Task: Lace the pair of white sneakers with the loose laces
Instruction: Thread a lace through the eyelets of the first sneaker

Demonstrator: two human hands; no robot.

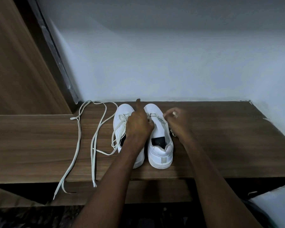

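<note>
Both my forearms reach over the wooden shelf (204, 137) to two white sneakers (160, 145) standing heels toward me, side by side. My left hand (139, 124) curls at the right shoe's eyelets, index finger straight; my right hand (177, 120) pinches its lace. A loose lace (77, 137) trails left.

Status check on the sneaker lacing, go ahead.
Both hands, left hand and right hand, at right sneaker eyelets, fingers pinching lace. Long lace trails off table edge. Nothing blocking.

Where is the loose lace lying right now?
In the head view, the loose lace trails across the wooden shelf, left of the left sneaker.
</note>
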